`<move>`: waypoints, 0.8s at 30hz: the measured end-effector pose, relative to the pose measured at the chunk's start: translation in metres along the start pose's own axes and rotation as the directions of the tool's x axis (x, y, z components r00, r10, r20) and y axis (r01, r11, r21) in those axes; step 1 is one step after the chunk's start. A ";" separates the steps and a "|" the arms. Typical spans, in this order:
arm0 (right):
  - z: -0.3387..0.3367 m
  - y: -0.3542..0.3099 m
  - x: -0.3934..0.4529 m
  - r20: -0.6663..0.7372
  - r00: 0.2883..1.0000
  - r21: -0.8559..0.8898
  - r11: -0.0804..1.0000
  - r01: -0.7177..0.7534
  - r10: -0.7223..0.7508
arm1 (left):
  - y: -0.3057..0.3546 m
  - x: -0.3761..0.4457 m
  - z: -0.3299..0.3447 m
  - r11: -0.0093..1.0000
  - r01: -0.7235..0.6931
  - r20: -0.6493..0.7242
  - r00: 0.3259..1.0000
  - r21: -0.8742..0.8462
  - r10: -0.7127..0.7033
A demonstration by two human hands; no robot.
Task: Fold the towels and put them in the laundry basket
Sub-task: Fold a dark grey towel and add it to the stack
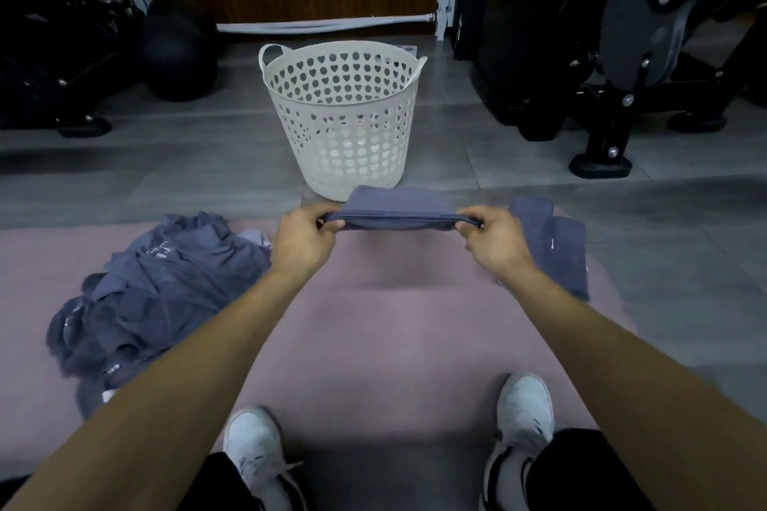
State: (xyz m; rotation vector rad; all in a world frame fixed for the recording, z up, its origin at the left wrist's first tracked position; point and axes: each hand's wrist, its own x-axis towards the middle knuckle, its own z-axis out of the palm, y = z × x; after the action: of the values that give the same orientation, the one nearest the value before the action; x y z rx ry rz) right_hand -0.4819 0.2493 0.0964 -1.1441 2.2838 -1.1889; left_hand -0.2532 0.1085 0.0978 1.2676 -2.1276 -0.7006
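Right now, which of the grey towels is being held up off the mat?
The folded towel stretched between both hands; the pile and the folded one at right lie on the mat.

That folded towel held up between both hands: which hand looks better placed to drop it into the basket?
Probably neither alone. The left hand and right hand each pinch one end of the folded towel, and the laundry basket stands straight ahead, about midway between them.

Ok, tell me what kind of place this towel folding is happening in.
Probably a gym or home workout room: a black exercise machine at right, a dark medicine ball at left, and a pink mat on grey flooring.
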 end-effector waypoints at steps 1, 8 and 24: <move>0.007 0.014 -0.017 0.032 0.999 -0.016 1.000 -0.024 0.025 | -0.010 -0.017 0.008 1.000 0.018 0.037 0.999 -0.005 -0.018; 0.040 0.104 -0.128 0.379 0.872 -0.065 0.949 -0.308 0.309 | -0.075 -0.137 0.042 0.969 0.244 0.368 0.899 0.030 -0.238; 0.076 0.136 -0.094 0.364 0.837 -0.215 0.911 -0.351 0.408 | -0.118 -0.121 0.098 0.867 0.495 0.450 0.788 -0.054 -0.421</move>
State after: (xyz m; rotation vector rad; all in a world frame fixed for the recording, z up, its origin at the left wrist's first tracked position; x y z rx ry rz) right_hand -0.4472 0.3262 -0.0648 -0.8222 2.1525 -0.5842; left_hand -0.2020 0.1822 -0.0757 1.6805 -2.0210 -1.4574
